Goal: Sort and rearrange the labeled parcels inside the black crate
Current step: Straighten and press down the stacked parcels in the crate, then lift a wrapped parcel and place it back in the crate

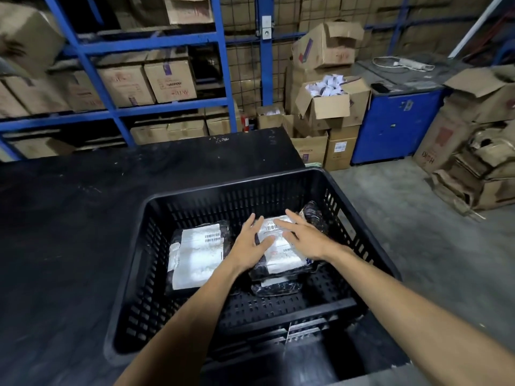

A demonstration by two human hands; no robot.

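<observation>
Head view: you've got both arms reaching into the black crate (195,196), which sits at the near right edge of the dark bench (69,218). Count the parcels inside: four that I can make out. One large labeled parcel (196,254) lies flat on the left of the crate floor. A second labeled parcel (281,252) lies at centre-right, stacked on a third parcel (276,286) whose near edge peeks out beneath it. A fourth, a dark bundle (313,214), is tucked against the far right wall.

Your left hand (250,242) is spread open, fingers splayed, lying flat on the left edge of the centre-right parcel. Your right hand (305,236) is open too, palm down, fingers extended across that same parcel's white label. Two hands, one parcel under both, neither closed around it; whether they press or only touch, I cannot tell.

Beyond the bench, blue shelving (111,48) holds cardboard boxes, and one open box (331,103) of white items stands far right.
</observation>
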